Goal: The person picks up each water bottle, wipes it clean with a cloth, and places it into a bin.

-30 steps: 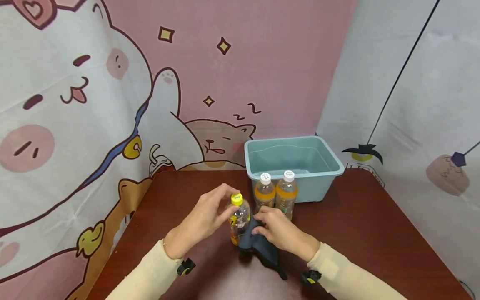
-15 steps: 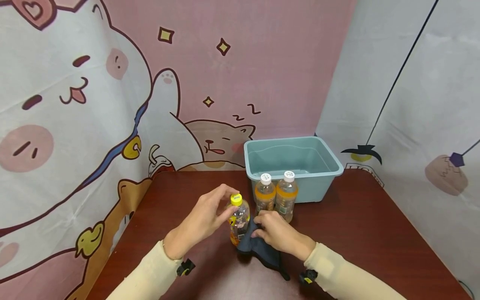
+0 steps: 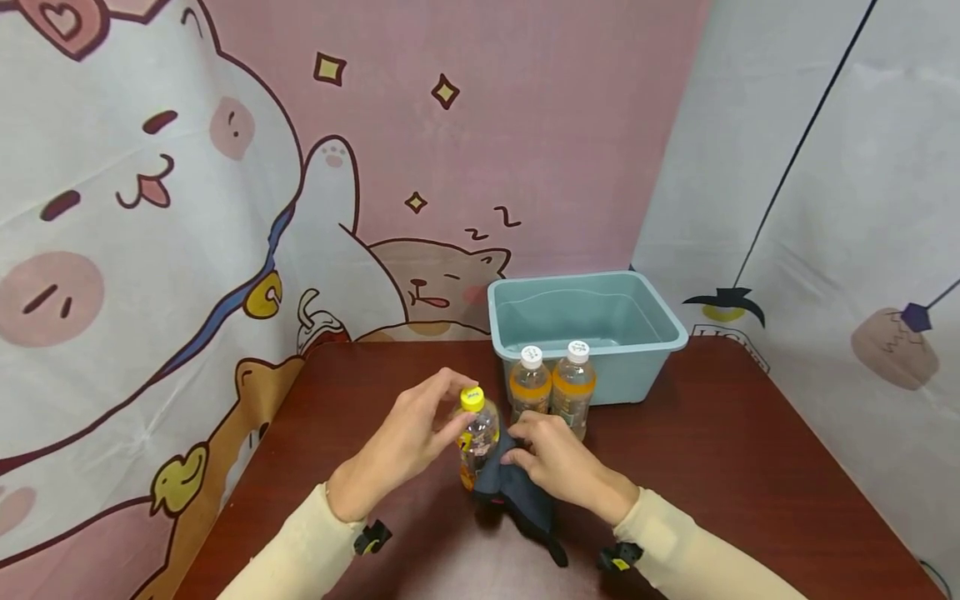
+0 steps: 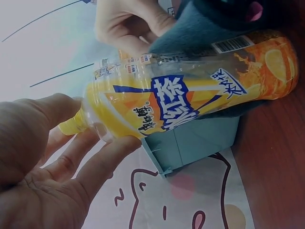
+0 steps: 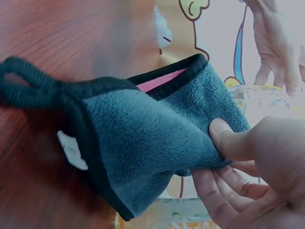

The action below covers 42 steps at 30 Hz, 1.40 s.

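Nearest to me, my right hand pinches a dark grey fleece cloth between thumb and curled fingers and holds it against the side of a yellow-capped bottle. The cloth hangs down to the brown table; in the right wrist view I see its black edging, a pink lining and a small white tag, while my palm covers the folded part, so I cannot tell how much cloth is bunched inside.

My left hand has its fingertips curled round the neck and cap of that bottle, which stands on the table between my hands. The left wrist view shows its yellow, orange and blue label; the cap itself is hidden behind my fingers there, and the cloth covers the bottle's lower right side.

Just behind stand two white-capped orange bottles, side by side; my right hand hides their bases. Behind them sits a pale blue tub, its front wall partly blocked by them.
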Each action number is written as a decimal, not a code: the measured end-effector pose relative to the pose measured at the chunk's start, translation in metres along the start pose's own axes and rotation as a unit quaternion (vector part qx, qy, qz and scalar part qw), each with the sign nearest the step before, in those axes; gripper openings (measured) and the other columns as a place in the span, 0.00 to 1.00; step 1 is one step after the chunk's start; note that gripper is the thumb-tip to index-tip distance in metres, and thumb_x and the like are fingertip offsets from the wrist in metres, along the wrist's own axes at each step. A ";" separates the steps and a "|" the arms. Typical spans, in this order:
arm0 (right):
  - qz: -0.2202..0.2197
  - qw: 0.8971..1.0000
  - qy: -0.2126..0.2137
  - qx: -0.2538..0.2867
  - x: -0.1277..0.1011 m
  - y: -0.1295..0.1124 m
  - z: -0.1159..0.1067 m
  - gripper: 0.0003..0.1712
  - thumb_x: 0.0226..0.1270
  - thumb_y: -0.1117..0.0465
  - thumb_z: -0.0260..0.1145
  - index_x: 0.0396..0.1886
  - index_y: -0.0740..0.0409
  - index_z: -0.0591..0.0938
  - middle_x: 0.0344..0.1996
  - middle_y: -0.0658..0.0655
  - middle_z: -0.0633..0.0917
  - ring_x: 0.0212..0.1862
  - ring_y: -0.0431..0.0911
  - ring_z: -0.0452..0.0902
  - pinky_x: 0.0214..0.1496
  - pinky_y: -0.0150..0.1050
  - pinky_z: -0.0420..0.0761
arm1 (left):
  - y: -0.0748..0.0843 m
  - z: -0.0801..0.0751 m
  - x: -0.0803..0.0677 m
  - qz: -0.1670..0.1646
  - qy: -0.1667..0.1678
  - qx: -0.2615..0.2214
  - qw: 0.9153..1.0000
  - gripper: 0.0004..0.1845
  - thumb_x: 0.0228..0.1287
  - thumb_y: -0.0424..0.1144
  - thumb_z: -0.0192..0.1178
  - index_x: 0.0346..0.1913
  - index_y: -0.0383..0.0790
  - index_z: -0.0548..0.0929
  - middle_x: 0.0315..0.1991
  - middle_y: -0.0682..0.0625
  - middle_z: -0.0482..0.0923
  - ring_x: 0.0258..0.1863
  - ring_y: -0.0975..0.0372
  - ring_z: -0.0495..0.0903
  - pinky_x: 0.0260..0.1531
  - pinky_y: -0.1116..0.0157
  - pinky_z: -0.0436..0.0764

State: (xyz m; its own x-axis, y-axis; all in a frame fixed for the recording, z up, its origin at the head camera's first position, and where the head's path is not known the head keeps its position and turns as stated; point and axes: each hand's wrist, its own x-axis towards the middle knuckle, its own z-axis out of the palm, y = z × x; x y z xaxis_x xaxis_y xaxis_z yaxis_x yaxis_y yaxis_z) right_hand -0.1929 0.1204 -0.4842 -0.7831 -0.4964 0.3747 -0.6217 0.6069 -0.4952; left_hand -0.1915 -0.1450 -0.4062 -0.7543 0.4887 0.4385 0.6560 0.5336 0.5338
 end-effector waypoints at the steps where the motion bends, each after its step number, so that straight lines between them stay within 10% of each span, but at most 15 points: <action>1: 0.002 1.000 0.005 0.002 0.000 -0.001 -0.001 0.11 0.71 0.61 0.88 0.48 0.60 0.97 0.34 0.47 0.87 0.34 0.33 0.77 0.35 0.28 0.79 | 0.000 0.000 0.000 0.002 0.001 0.000 1.000 0.29 0.71 0.32 0.84 0.68 0.45 0.81 0.58 0.48 0.93 0.54 0.60 0.94 0.57 0.57 0.97; 20: -0.036 0.986 0.153 0.057 0.009 -0.027 -0.032 0.17 0.69 0.63 0.88 0.56 0.57 0.98 0.41 0.48 0.92 0.35 0.33 0.82 0.36 0.33 0.88 | 0.001 -0.002 0.000 0.005 0.002 -0.004 1.000 0.27 0.73 0.33 0.82 0.68 0.45 0.82 0.55 0.49 0.92 0.52 0.60 0.93 0.56 0.58 0.97; 31: -0.050 0.993 0.077 0.078 0.009 -0.025 -0.042 0.24 0.79 0.69 0.78 0.72 0.55 0.92 0.56 0.52 0.90 0.45 0.40 0.84 0.41 0.30 0.87 | 0.000 -0.003 -0.003 0.007 0.014 -0.003 1.000 0.27 0.72 0.31 0.83 0.67 0.44 0.81 0.56 0.47 0.92 0.54 0.57 0.94 0.58 0.51 0.97; 42: -0.008 0.989 0.100 0.112 0.011 -0.028 -0.028 0.33 0.68 0.62 0.86 0.73 0.55 0.91 0.61 0.57 0.92 0.49 0.46 0.95 0.51 0.34 0.97 | 0.001 -0.001 -0.002 0.016 0.009 -0.002 1.000 0.25 0.74 0.32 0.82 0.66 0.42 0.82 0.57 0.47 0.91 0.51 0.53 0.94 0.54 0.57 0.97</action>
State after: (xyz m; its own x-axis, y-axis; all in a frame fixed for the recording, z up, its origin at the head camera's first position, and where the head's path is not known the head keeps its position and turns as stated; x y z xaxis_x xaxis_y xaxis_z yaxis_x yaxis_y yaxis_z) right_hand -0.1844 0.1156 -0.4446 -0.7753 -0.3587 0.5198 -0.6316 0.4355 -0.6414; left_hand -0.1896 -0.1460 -0.4059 -0.7329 0.4928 0.4690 0.6801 0.5142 0.5226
